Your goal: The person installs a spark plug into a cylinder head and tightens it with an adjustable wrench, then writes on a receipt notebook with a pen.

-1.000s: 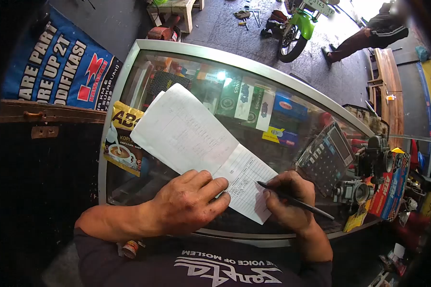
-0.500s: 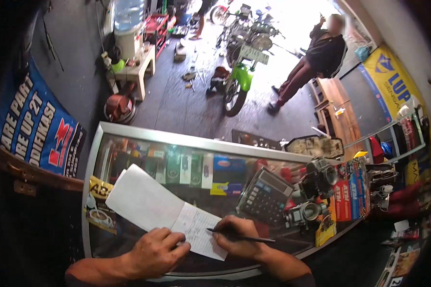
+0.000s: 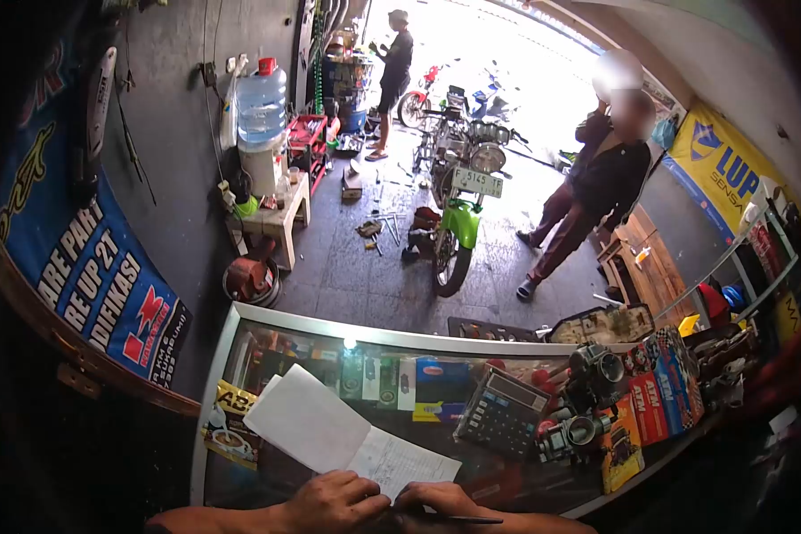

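Observation:
An opened notepad (image 3: pixel 311 418) lies on the glass counter, its blank leaf folded back to the left and handwriting on the lined page. My left hand (image 3: pixel 338 500) rests on the lower edge of that page, fingers curled and holding it down. Beside it, my right hand (image 3: pixel 436 500) grips a dark pen (image 3: pixel 467 519) over the page's lower part; the pen tip is hidden by the fingers. A calculator (image 3: pixel 503 411) sits to the right of the notepad, and a yellow ABC coffee packet (image 3: pixel 231 427) to its left.
Two carburetors (image 3: pixel 596 374) and ATM parts packets (image 3: pixel 654 400) crowd the right of the glass counter (image 3: pixel 400 335). Beyond stands a green motorcycle (image 3: pixel 458 222). One person (image 3: pixel 596 178) stands on the right, another (image 3: pixel 394 71) at the back. A water dispenser (image 3: pixel 262 116) is on the left.
The view has tilted up, so the counter and hands sit lower in the picture. My right hand has come closer to my left. The person at the right has shifted posture.

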Available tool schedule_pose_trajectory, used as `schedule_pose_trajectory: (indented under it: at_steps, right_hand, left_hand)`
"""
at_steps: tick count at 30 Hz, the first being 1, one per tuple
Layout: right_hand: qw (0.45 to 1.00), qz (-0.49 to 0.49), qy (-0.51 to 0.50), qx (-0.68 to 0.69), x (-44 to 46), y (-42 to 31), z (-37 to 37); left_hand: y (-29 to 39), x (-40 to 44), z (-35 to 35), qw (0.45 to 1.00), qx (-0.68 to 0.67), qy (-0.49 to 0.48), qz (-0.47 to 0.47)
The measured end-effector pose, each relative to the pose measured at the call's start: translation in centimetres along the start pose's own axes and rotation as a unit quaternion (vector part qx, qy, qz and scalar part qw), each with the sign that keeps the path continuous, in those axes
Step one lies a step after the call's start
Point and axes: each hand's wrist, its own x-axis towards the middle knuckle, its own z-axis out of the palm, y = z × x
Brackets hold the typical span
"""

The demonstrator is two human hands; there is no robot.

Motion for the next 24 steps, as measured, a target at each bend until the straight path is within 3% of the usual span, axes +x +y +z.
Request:
schedule_pose_trajectory:
  at_steps: [4,6,9,19,24]
  right_hand:
    - [0.999,0.023,-0.022,-0.013,-0.2,0.0,0.1]
    - [0.999,0.035,0.027,-0.017,0.6,-0.9,0.3]
    - [0.998,-0.017,0.040,-0.053,0.4,-0.5,0.6]
    - [0.997,-0.051,0.056,-0.032,0.9,-1.4,0.3]
    - [0.999,-0.008,0.044,-0.023,-0.2,0.0,0.6]
  left_hand:
    - [-0.1,0.2,-0.2,1.000,-0.010,-0.007,0.020]
    - [-0.1,0.1,0.0,1.000,-0.016,0.000,0.025]
    - [0.0,0.2,0.0,0.999,-0.031,0.007,0.019]
    - [-0.2,0.2,-0.2,0.999,-0.051,-0.007,0.003]
    - [0.0,0.4,-0.4,0.998,-0.057,0.006,0.017]
